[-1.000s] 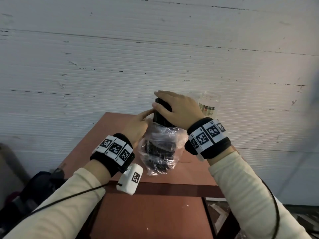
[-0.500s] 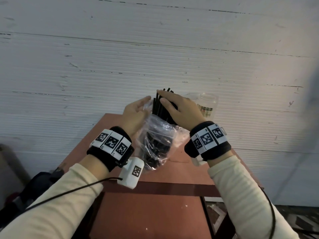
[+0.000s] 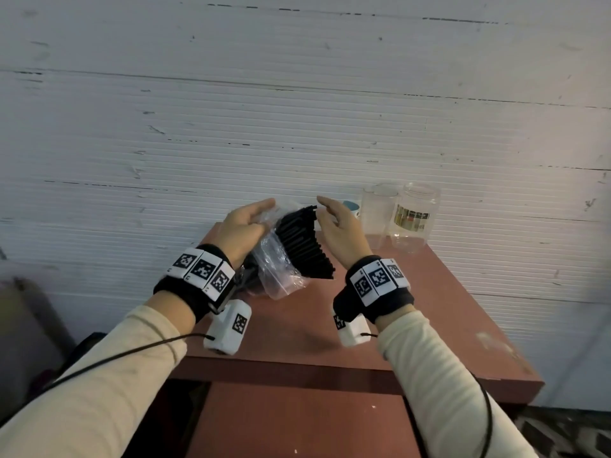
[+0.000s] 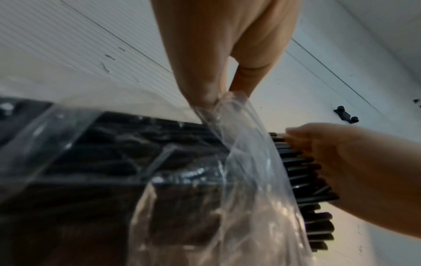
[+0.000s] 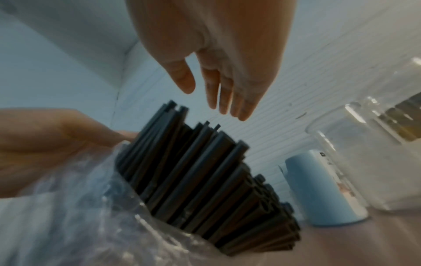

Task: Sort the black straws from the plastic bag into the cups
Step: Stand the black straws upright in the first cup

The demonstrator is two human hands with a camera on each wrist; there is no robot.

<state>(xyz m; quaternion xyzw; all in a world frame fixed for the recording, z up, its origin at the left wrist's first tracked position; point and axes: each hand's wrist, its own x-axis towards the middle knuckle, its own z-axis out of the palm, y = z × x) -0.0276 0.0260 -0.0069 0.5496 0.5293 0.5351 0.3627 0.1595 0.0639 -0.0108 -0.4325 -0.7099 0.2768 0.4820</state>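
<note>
Left hand (image 3: pixel 243 228) is up above the red-brown table (image 3: pixel 446 309), its grip pinching the rim of the clear plastic bag (image 3: pixel 276 272) between thumb and fingers; the left wrist view shows the film bunched right at that pinch. The bag hangs tilted from it, lower end down near the table, mouth turned to the right. Out of that mouth fans a thick bundle of black straws (image 3: pixel 305 246), ends stepped like a staircase, sloping down toward the table.

Right hand (image 3: pixel 340 231) sits just beside the bundle, grip spread, fingers straight and loosely together, holding nothing. In the left wrist view its fingers lie against the straw ends; from the right wrist view the fingertips (image 5: pixel 241 111) appear just clear above the top straws, so contact is hard to call.

At the back right of the table, near the white wall, three containers stand upright: a small blue cup (image 3: pixel 352 208), a clear cup (image 3: pixel 377 209) next to it, and a clear jar (image 3: pixel 413 219) with a printed label at the far right. All stand apart from the bag.
</note>
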